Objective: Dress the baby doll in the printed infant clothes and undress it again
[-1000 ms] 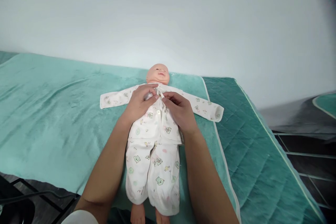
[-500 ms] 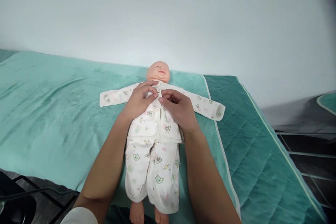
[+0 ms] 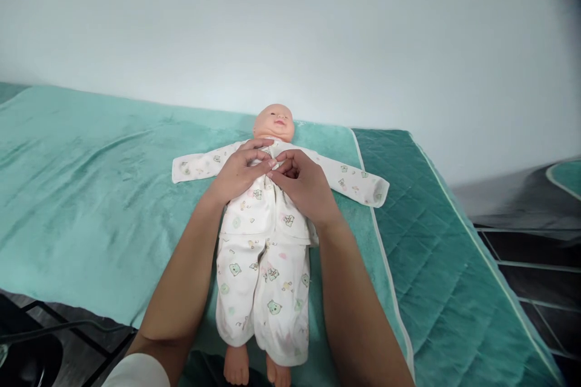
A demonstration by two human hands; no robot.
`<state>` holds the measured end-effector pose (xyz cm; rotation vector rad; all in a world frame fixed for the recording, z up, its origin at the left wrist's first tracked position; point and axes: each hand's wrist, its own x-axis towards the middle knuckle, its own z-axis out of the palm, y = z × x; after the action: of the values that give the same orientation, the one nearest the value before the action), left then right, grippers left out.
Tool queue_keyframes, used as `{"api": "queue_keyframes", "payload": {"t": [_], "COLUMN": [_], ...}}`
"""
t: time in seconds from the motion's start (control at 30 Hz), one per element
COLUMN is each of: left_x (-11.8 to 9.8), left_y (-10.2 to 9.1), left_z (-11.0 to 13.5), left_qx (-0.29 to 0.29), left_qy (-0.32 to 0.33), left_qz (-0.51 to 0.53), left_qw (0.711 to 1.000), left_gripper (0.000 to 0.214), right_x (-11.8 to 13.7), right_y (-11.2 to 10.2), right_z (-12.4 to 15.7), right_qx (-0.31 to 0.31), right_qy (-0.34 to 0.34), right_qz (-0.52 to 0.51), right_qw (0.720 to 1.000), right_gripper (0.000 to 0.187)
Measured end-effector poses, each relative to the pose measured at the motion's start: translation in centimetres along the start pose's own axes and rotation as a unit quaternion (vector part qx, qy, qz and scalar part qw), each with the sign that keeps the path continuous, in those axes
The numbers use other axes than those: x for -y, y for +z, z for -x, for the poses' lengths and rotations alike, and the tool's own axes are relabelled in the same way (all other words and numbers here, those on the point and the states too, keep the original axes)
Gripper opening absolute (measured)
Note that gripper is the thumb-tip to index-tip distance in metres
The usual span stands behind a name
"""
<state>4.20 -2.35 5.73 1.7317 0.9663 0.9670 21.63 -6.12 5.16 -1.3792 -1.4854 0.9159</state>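
BEDSIDE: A baby doll lies on its back on a teal blanket, arms spread, as a person's left hand and right hand meet at its chest, just below the chin. The fastening under the fingertips is small and mostly hidden. A slip there could let the 2 front edges of the printed top fall apart, and a hard tug on the thin cloth could drag the light doll sideways toward the quilted mat. Each grip is nearly closed. Thumb and forefinger of both hands pinch the top's front opening near the collar, fingertips touching, the other fingers curled loosely on the chest. Whether a snap or a tie sits between them cannot be told. Printed trousers cover the legs.
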Motion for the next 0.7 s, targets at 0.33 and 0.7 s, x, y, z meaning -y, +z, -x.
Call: {"api": "queue_keyframes", "payload": {"t": [0.33,0.7], "left_x": [0.1,-0.7], "left_y": [-0.1,-0.1], "left_z": [0.0,0.4], "left_qx": [-0.012,-0.008], "left_qy": [-0.038,-0.073], "left_qz": [0.047,0.069], "left_qw": [0.998,0.995], "left_gripper": [0.007,0.009], "right_x": [-0.3,-0.8], "right_y": [0.1,0.2], "right_z": [0.1,0.2], "right_qx": [0.01,0.021], "right_qy": [-0.027,-0.047], "right_qz": [-0.022,-0.045], "right_qw": [0.999,0.998], "right_gripper": [0.022,0.024]}}
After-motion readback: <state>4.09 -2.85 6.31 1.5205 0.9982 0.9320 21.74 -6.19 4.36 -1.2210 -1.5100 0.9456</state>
